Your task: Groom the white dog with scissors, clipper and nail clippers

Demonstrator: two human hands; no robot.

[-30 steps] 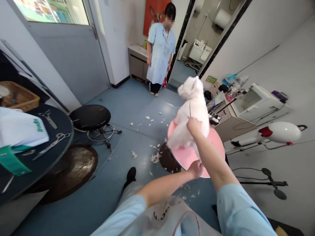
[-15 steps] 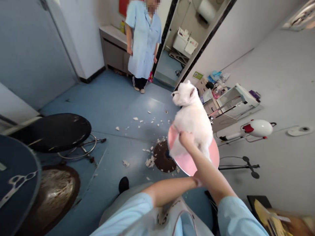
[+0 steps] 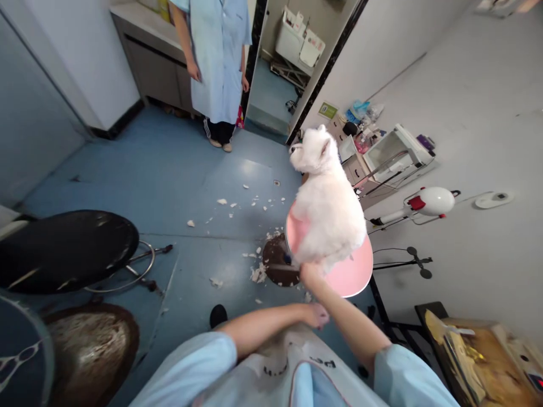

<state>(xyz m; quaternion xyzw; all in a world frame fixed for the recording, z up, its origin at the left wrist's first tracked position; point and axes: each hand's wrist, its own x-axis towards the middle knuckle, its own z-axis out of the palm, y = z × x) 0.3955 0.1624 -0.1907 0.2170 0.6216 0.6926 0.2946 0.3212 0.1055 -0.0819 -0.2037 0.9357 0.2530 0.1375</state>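
A white, fluffy dog sits on a round pink tabletop, facing away to the upper left. My right hand is at the dog's lower rear, its fingers closed around what looks like a hind leg and partly lost in the fur. Just in front of my apron, my left hand is curled beside my right forearm, off the dog. Whether anything is inside its fingers is hidden. White fur clumps lie on the floor and over the brown round base under the table.
A black-topped table stands at left, with scissors on a dark round surface below it. Another person in a blue coat stands by a cabinet. A white-and-red dryer and a trolley are along the right wall.
My right hand has moved down from the dog's side to its lower rear. My left hand has come into sight from behind the right forearm. The dog sits more upright.
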